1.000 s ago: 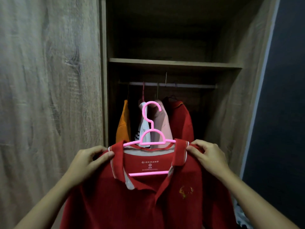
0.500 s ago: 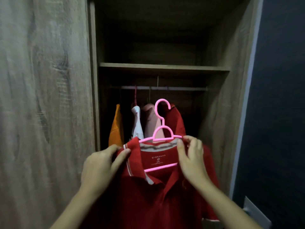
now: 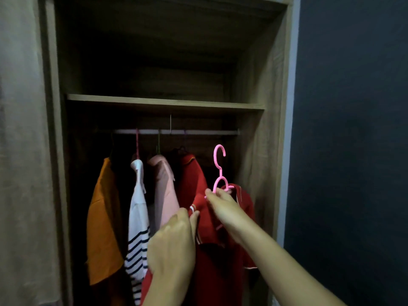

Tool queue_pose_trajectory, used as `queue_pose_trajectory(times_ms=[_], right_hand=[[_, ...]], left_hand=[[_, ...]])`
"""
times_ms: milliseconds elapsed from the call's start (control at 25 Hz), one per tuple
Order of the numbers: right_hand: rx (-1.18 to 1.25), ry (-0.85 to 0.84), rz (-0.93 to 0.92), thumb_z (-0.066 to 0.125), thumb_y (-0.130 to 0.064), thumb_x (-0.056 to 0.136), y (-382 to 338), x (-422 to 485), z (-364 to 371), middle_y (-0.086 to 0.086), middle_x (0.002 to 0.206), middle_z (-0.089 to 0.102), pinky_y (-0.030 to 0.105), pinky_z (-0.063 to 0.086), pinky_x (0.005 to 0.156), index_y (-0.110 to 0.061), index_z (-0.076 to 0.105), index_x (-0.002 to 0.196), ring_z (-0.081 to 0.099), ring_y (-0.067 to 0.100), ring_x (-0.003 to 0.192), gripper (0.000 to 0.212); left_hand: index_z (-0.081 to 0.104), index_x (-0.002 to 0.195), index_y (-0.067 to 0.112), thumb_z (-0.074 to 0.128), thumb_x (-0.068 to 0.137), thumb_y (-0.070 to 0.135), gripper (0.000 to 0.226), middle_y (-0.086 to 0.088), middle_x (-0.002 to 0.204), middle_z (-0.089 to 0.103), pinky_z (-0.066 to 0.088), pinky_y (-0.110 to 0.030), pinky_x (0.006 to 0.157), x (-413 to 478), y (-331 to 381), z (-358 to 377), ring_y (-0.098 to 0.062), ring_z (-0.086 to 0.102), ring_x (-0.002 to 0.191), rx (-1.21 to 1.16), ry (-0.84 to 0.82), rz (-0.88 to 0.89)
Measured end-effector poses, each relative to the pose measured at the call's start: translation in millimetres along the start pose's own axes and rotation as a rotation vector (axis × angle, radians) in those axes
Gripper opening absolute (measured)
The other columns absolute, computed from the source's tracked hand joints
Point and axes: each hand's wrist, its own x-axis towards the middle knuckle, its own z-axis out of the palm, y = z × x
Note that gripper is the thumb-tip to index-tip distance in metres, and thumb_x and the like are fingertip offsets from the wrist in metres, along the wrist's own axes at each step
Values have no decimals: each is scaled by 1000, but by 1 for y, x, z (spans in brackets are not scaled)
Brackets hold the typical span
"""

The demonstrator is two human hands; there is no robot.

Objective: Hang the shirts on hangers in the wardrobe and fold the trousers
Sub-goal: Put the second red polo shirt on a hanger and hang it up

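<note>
The right hand (image 3: 223, 207) pinches the pink hanger (image 3: 219, 171) at its shoulder. The left hand (image 3: 174, 241) holds the collar of the red shirt (image 3: 220, 272) draped on that hanger. The hook stands upright below the rail (image 3: 198, 132), not on it. In the wardrobe (image 3: 260, 151), from the left wall, hang an orange shirt (image 3: 101, 217), a striped shirt (image 3: 138, 217), a pink shirt (image 3: 164, 195) and a second red shirt (image 3: 192, 180). The held hanger sits between that last shirt and the right wall, under a free stretch of rail.
</note>
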Motion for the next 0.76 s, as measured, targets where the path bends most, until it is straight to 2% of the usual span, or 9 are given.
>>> queue_pose_trajectory(times_ms=[80,160,240,320,400,520,640,720,760], right_hand=[[91,17,-9,50,-32,93,-4,22,-8,11,99,66,36,48,87,-8,62,98,62,22,90,26],[142,7,-2,55,-31,91,-4,45,-19,10,87,64,33,49,74,-9,60,89,61,20,78,23],[168,-9,-16,63,-33,86,1,63,-26,0,70,60,29,45,67,-17,55,75,58,12,65,21],[140,18,-47,71,-32,78,9,87,-32,-8,60,56,27,41,66,-21,52,70,52,7,58,24],[147,24,-64,72,-27,75,11,113,-38,-5,62,54,27,40,64,-19,55,74,49,8,57,19],[184,-33,-84,59,-9,87,2,153,-45,3,64,53,16,41,50,-8,57,87,48,10,56,2],[112,-49,-138,56,-7,88,-11,191,-51,7,68,57,16,43,51,-5,61,90,53,13,59,6],[86,-64,-159,60,-7,85,-18,221,-55,10,77,61,22,46,61,-4,63,93,58,17,69,9],[80,-73,-163,62,-6,83,-20,235,-56,10,83,63,25,47,68,-4,64,95,60,18,75,13]], left_hand=[[53,77,17,51,90,44,31,-4,66,65,46,-34,44,23,14,8,-27,66,58,-63,-52,-87],[53,107,23,42,94,49,31,-3,101,67,48,-36,73,40,27,19,-27,64,96,-160,-51,-125],[44,131,26,44,94,43,41,-1,124,61,43,-32,94,51,31,29,-24,53,118,-327,-124,-67],[30,144,25,49,92,30,56,0,137,53,36,-22,101,64,34,40,-18,47,127,-428,-230,-50],[23,147,26,50,90,21,64,1,132,56,35,-7,85,80,37,52,-11,54,118,-535,-303,-73],[21,148,30,51,89,17,67,5,106,64,39,-1,65,103,45,72,-2,62,83,-650,-293,-91],[23,147,28,50,87,13,67,1,92,69,44,-9,60,132,54,96,-5,64,69,-756,-225,-102],[27,147,29,51,85,12,68,0,82,69,46,-15,57,157,58,110,-5,59,58,-802,-166,-101],[29,146,29,52,84,13,68,-1,83,70,48,-17,61,168,59,118,-6,60,60,-794,-137,-102]])
